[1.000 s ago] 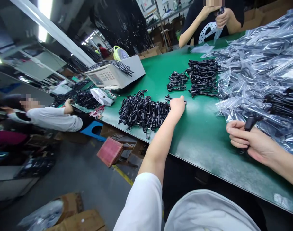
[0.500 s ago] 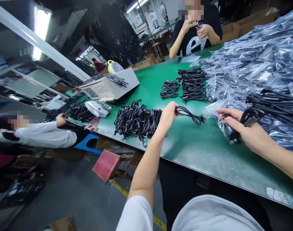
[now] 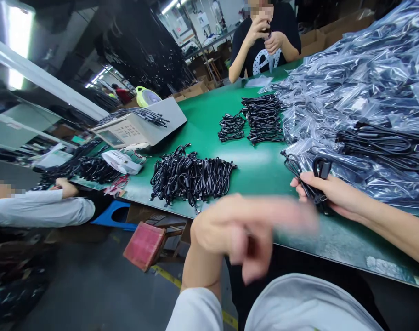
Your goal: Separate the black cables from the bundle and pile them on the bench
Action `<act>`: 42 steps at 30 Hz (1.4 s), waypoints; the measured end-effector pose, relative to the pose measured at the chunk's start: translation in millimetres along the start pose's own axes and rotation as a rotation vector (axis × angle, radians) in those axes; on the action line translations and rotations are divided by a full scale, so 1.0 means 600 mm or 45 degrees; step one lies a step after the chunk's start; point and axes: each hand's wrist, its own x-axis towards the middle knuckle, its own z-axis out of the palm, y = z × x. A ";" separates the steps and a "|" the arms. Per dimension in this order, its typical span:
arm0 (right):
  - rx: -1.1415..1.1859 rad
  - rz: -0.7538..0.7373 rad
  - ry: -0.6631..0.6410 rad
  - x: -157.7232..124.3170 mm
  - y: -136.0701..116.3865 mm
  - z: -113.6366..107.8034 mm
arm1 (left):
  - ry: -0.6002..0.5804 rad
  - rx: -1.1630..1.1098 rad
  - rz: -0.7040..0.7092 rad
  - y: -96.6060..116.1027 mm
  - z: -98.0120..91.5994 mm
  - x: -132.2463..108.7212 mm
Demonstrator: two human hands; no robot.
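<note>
My right hand (image 3: 328, 188) is closed around bundled black cables (image 3: 314, 195), with loops showing above the thumb and to the left of the fingers. Blurred by motion, my left hand (image 3: 233, 225) hovers in front of the table's near edge. Its index finger stretches toward the right hand, the others are partly bent, and no cable shows in it. A heap of bundled black cables (image 3: 192, 177) lies on the green table (image 3: 254, 172) beyond the left hand. Past the right hand, more black cables (image 3: 378, 142) rest on clear plastic bags (image 3: 354, 101).
Smaller cable stacks (image 3: 264, 117) lie farther back. A tester box (image 3: 140, 126) with cables on top stands at the left, near a white fan (image 3: 123, 162). A co-worker (image 3: 264, 46) sits across the table, another person (image 3: 40, 207) at left. A red stool (image 3: 144, 246) stands below.
The cable bundle that my left hand held is now in my right hand with the other cable. My left hand has let go and come nearer. The view has shifted slightly right.
</note>
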 end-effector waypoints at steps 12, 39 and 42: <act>-0.565 -0.098 -0.117 -0.014 0.023 -0.007 | 0.454 -0.281 -0.014 -0.158 0.012 0.133; -0.528 0.159 -0.281 -0.018 0.046 -0.003 | 0.366 -0.405 -0.001 -0.162 0.021 0.128; -0.531 0.160 -0.275 -0.016 0.052 -0.006 | 0.368 -0.400 -0.004 -0.164 0.022 0.128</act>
